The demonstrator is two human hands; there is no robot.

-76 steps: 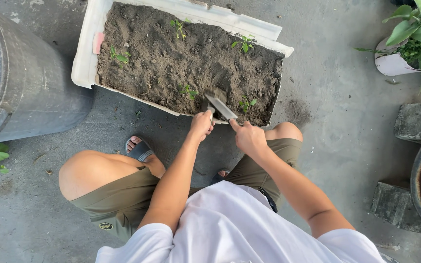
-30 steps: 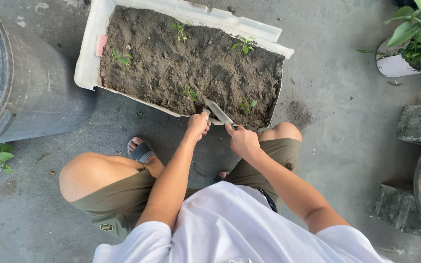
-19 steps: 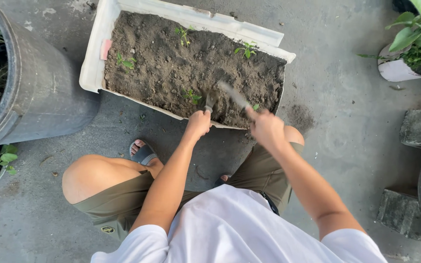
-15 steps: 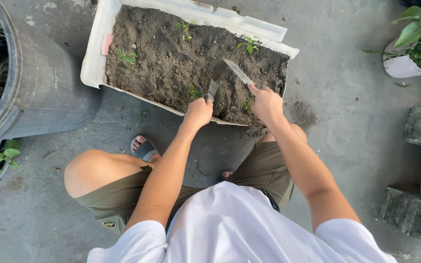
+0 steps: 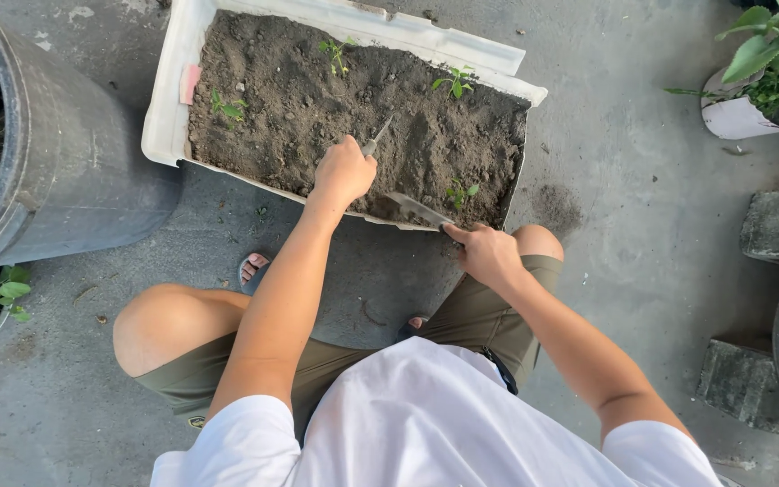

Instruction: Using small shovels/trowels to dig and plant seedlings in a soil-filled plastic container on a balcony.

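Two small metal tools at work in a white planter of dark soil.

The left hand (image 5: 344, 171) is closed around a thin metal tool (image 5: 377, 136) whose tip pokes into the soil (image 5: 317, 99) mid-box. The right hand (image 5: 489, 254) grips a flat trowel (image 5: 418, 210), its blade lying over the near rim of the planter (image 5: 162, 117), just beside a seedling (image 5: 460, 192). The hands sit apart, each clamped on its own tool. Other seedlings dot the soil along the far edge (image 5: 451, 81) and at the left end (image 5: 225, 105). To my eye the risk is the trowel blade: a careless push could slice that nearest seedling or tip soil over the rim onto the concrete floor (image 5: 642, 216), where a dark patch (image 5: 552, 206) already lies.
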